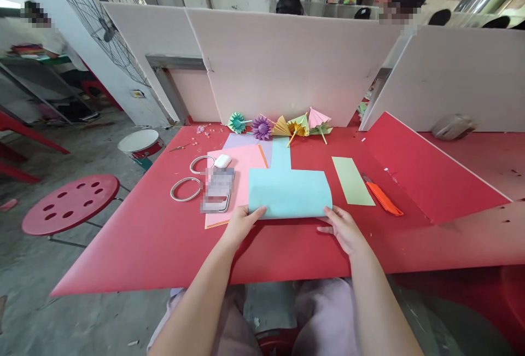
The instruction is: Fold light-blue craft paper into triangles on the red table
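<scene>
A light blue sheet of paper (289, 193) is held level over the near part of the red table, its right edge curving. My left hand (245, 220) pinches its lower left corner, thumb on top. At the lower right corner, my right hand (339, 226) grips the sheet with thumb and fingers, some fingers spread below. Behind it lies another light blue strip (281, 153). Pink paper (241, 167) with an orange edge lies left of the sheet, partly under a phone (219, 189). To the right are a pale green paper strip (353, 181) and an orange utility knife (383, 197).
Folded paper umbrellas and flowers (287, 126) line the back of the red table (164, 252). Two tape rings (186, 198) and a white earbud case (223, 161) sit at left. A red board (426, 175) leans at right. White partitions (287, 66) stand behind; a pink stool (69, 205) is at left.
</scene>
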A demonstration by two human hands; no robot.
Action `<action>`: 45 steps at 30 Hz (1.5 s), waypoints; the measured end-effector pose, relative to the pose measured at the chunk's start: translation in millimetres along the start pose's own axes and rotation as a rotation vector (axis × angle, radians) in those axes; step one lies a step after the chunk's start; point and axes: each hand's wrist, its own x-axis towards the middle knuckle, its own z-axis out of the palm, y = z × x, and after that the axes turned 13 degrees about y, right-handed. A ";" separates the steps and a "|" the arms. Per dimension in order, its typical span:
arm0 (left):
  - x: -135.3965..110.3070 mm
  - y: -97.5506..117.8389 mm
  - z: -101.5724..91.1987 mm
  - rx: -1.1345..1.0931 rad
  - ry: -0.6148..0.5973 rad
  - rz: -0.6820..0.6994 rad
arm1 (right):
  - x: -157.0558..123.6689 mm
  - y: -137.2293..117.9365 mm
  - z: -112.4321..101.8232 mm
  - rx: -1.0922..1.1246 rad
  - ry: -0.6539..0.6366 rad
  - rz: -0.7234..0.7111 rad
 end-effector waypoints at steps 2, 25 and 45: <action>1.0 -0.7 1.9 -0.019 0.014 0.006 | 2.7 3.3 6.0 0.028 0.024 -0.037; -1.0 -6.7 8.7 0.442 0.313 0.294 | 2.4 -4.3 31.0 -0.438 0.274 -0.043; -21.4 -1.7 24.8 0.385 0.352 0.749 | -0.1 2.7 17.5 -0.303 0.184 -0.129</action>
